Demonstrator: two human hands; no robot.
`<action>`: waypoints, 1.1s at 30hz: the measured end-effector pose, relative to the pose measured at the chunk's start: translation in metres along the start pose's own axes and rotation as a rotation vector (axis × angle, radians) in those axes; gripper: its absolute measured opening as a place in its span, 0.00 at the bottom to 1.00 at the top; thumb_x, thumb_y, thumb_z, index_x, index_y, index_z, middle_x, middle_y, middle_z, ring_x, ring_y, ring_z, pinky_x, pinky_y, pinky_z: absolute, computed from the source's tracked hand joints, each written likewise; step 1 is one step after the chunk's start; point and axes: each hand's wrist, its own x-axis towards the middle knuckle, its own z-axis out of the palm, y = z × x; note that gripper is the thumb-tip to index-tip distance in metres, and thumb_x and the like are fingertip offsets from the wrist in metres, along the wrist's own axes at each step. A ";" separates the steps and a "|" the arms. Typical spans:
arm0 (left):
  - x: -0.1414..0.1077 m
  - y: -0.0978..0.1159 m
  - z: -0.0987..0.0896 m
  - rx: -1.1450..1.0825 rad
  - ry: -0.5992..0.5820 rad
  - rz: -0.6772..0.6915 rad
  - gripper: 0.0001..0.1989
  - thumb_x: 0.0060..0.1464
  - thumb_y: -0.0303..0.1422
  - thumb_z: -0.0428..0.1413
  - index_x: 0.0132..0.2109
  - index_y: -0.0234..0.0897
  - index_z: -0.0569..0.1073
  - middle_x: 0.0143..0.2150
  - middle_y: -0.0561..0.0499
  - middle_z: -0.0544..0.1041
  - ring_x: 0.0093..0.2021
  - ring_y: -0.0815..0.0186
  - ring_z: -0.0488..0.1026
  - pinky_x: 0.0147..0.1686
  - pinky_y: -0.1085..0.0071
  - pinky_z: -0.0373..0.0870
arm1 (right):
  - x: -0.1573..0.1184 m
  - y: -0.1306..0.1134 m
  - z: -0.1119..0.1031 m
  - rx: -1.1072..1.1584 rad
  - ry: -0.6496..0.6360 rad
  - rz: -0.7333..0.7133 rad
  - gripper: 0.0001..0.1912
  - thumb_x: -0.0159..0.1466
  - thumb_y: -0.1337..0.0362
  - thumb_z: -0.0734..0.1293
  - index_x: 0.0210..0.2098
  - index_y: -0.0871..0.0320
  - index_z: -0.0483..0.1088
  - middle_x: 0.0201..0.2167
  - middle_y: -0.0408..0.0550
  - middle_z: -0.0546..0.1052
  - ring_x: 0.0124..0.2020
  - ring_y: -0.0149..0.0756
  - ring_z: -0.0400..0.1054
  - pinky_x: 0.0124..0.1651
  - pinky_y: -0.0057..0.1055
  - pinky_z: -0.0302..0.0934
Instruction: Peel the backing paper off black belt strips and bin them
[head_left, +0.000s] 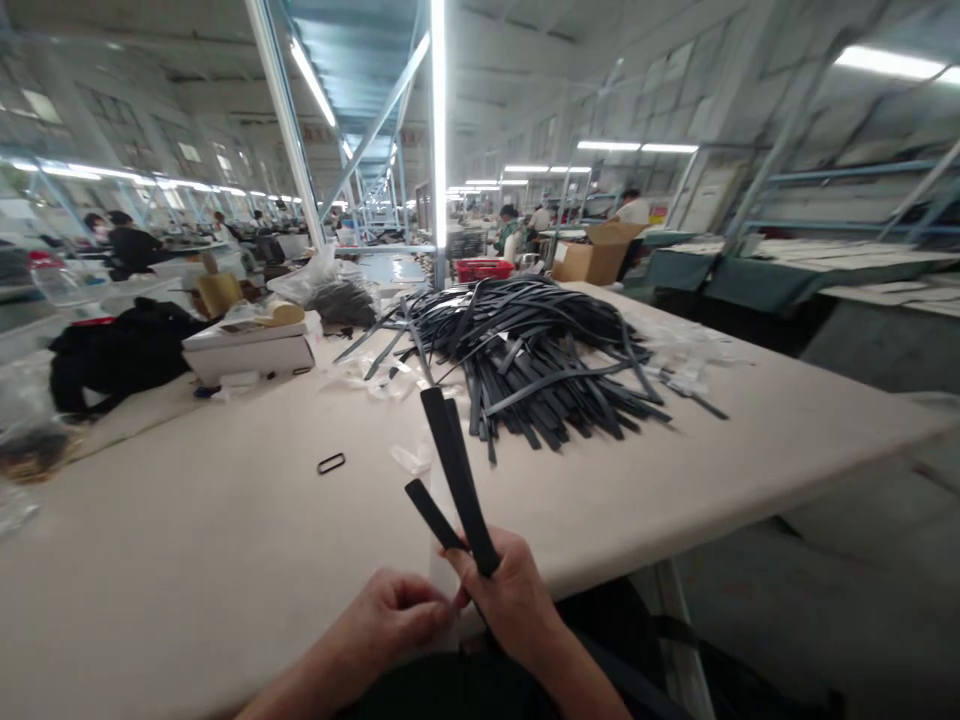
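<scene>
Several flat black straps (457, 470) rise from my right hand (514, 600), whose fingers are wrapped round them near the table's front edge. One strap end is shorter and leans left of the others. My left hand (397, 615) is closed in a pinch just left of the right hand, its fingertips almost touching it. A pale translucent strip (442, 500) shows behind the straps and runs down between the hands; what the left fingers pinch is hidden. Beyond the hands lies a large heap of black straps (540, 350). On the tabletop to the left rests a black rectangular ring (331, 464).
Clear plastic bags (375, 375) lie beside the heap. A white box (251, 350) and a black cloth bundle (120, 350) sit at the left. Farther back are a red basket (484, 270), a cardboard box (596, 255) and a metal frame post (439, 130). Several people are in the background.
</scene>
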 end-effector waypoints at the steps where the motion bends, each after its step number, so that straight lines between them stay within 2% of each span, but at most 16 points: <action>1: 0.005 -0.005 0.002 -0.042 -0.015 -0.010 0.26 0.43 0.53 0.63 0.29 0.29 0.80 0.20 0.53 0.71 0.23 0.71 0.61 0.26 0.72 0.54 | 0.000 0.001 0.000 -0.009 0.005 -0.014 0.14 0.63 0.56 0.64 0.32 0.61 0.74 0.22 0.42 0.72 0.20 0.30 0.69 0.21 0.22 0.58; 3: 0.012 -0.009 0.006 -0.115 -0.034 -0.020 0.28 0.39 0.55 0.64 0.28 0.29 0.80 0.20 0.51 0.72 0.23 0.70 0.62 0.26 0.72 0.55 | 0.001 0.002 -0.002 -0.028 0.033 -0.032 0.14 0.64 0.57 0.64 0.32 0.62 0.74 0.22 0.42 0.71 0.20 0.30 0.69 0.22 0.22 0.58; 5: 0.015 -0.005 0.008 -0.163 -0.005 -0.030 0.27 0.38 0.53 0.66 0.26 0.29 0.79 0.21 0.49 0.73 0.23 0.70 0.65 0.27 0.72 0.57 | -0.001 0.001 -0.006 -0.034 0.075 -0.014 0.16 0.64 0.55 0.64 0.33 0.62 0.74 0.20 0.41 0.71 0.19 0.29 0.68 0.22 0.22 0.57; 10: 0.016 0.017 0.005 -0.454 0.193 -0.001 0.22 0.36 0.47 0.70 0.28 0.31 0.77 0.22 0.52 0.74 0.24 0.72 0.67 0.29 0.75 0.63 | -0.027 0.006 -0.021 -0.043 0.200 0.147 0.23 0.63 0.46 0.63 0.36 0.61 0.76 0.14 0.41 0.70 0.17 0.29 0.63 0.23 0.24 0.55; 15: 0.023 0.023 0.001 -0.653 0.332 0.043 0.24 0.33 0.47 0.72 0.29 0.32 0.76 0.28 0.49 0.78 0.30 0.68 0.74 0.36 0.72 0.71 | -0.068 0.028 -0.024 -0.132 0.134 0.182 0.27 0.63 0.42 0.61 0.30 0.59 0.77 0.16 0.43 0.71 0.20 0.31 0.66 0.26 0.26 0.57; 18: 0.026 0.024 0.002 -0.684 0.329 0.027 0.25 0.32 0.48 0.72 0.30 0.31 0.77 0.31 0.47 0.80 0.31 0.67 0.76 0.36 0.72 0.72 | -0.083 0.036 -0.020 -0.192 0.070 0.163 0.28 0.64 0.41 0.59 0.30 0.58 0.76 0.16 0.43 0.71 0.20 0.32 0.67 0.26 0.26 0.57; 21: 0.027 0.025 0.005 -0.686 0.306 0.040 0.24 0.34 0.48 0.71 0.30 0.31 0.78 0.31 0.47 0.80 0.32 0.66 0.76 0.37 0.71 0.73 | -0.086 0.037 -0.014 -0.211 0.074 0.146 0.27 0.64 0.42 0.59 0.29 0.58 0.75 0.17 0.42 0.70 0.20 0.31 0.67 0.26 0.25 0.57; 26: 0.027 0.023 0.008 -0.661 0.239 0.069 0.19 0.41 0.45 0.69 0.30 0.32 0.77 0.30 0.49 0.80 0.31 0.67 0.76 0.37 0.71 0.72 | -0.079 0.039 -0.007 -0.262 0.099 0.109 0.24 0.65 0.45 0.59 0.28 0.58 0.73 0.18 0.42 0.70 0.21 0.32 0.66 0.27 0.26 0.57; 33: 0.021 0.009 0.023 -0.622 0.199 -0.021 0.22 0.42 0.46 0.69 0.35 0.31 0.78 0.33 0.44 0.81 0.31 0.66 0.76 0.34 0.72 0.71 | -0.065 0.037 0.000 -0.211 0.068 0.138 0.27 0.65 0.43 0.58 0.29 0.59 0.73 0.22 0.45 0.73 0.20 0.31 0.67 0.25 0.26 0.58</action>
